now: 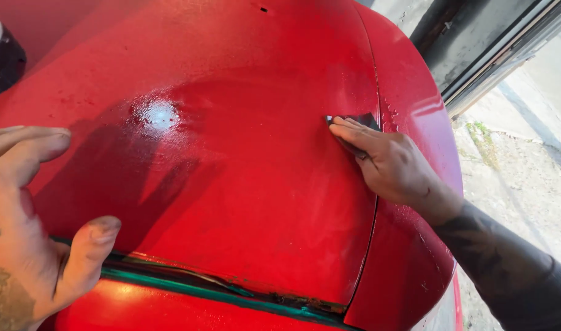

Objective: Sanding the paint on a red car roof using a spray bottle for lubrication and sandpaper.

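**A:** Red and wet, that's the big car panel (231,184) under me. It is hard metal, and it shines where the water sits, so I think it is slippery.

**B:** What is my right hand (391,165) doing?

**A:** It lies flat with the fingers together, pressing a small dark sheet (361,119) onto the panel, right beside the thin gap (373,92) between the panel and the fender (415,110). Only the top bit of the sheet peeks out past the fingertips.

**B:** How will that sheet feel?

**A:** Thin, light and bendy, I think. It looks like sanding paper, but I can't tell for sure. It would slide on the wet paint, so I'd hold it down with flat fingers, not pinch it by an edge.

**B:** And my left hand (29,227)?

**A:** It is spread open, holding nothing. The thumb rests near the bottom edge of the panel, by the dark green strip (201,288). The palm looks like it leans on the panel to keep me steady.

**B:** Anything else?

**A:** A dark tub (2,52) sits at the top left corner, well apart from both hands.
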